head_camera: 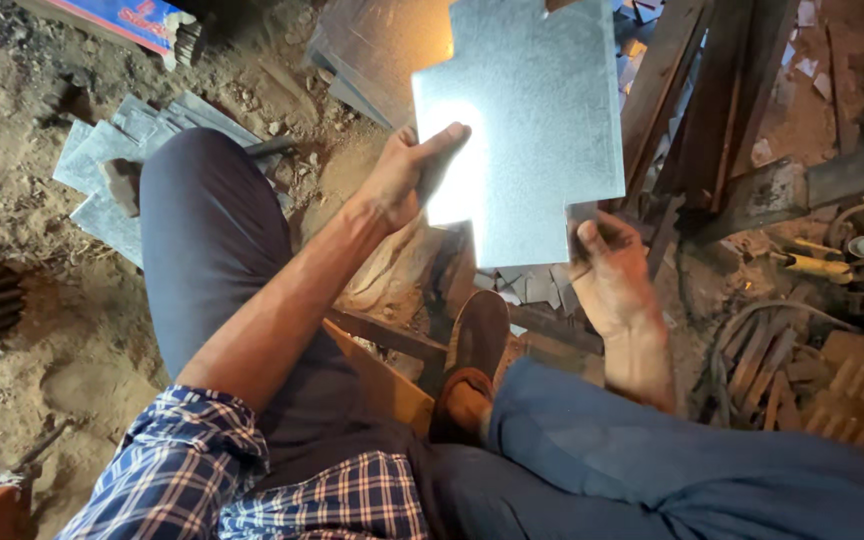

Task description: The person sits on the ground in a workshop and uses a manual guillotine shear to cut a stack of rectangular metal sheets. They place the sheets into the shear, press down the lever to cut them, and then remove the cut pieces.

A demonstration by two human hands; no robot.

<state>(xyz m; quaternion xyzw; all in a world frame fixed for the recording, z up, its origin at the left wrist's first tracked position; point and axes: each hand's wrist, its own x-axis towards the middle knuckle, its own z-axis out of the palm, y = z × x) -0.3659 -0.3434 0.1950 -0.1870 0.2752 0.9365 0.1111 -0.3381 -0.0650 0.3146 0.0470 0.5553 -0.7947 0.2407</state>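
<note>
Sandy dirt floor [72,330], metal offcuts [112,160], both hands gripping galvanised sheet [532,120]

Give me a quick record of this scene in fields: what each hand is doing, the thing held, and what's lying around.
Held thing: shiny galvanised metal sheet with notched corners, raised above the lap
Left hand: grips the sheet's left edge, thumb on its face
Right hand: pinches the sheet's lower right corner
Ground at left: stack of cut grey metal sheets on sandy soil
Right side: dark wooden planks
Below sheet: brown shoe
</note>
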